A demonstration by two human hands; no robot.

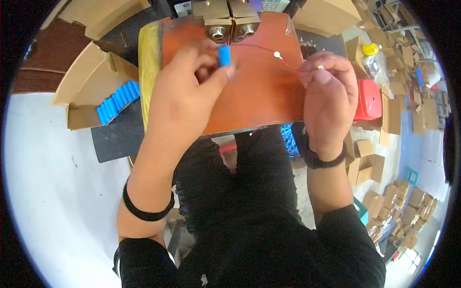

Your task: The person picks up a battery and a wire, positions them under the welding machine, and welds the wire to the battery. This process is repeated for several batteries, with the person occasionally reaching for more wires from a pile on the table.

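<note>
My left hand (185, 91) grips a blue cylindrical battery cell (224, 55) between thumb and fingers, just below the metal head of a bench machine (231, 19). From the cell's upper end a thin dark red wire (254, 46) runs to the right, with a small white round piece (277, 54) along it. My right hand (331, 91) pinches the wire's far end, where a small white connector (321, 67) shows at the fingertips. Whether the cell touches the machine I cannot tell.
An orange-brown mat (259, 103) covers the bench. At the left, a cardboard box (79, 91) holds several blue cells (117, 103). A red plastic container (369, 100) stands beyond my right hand. Below the bench edge lie more blue items (290, 140). Cartons (326, 17) surround the bench.
</note>
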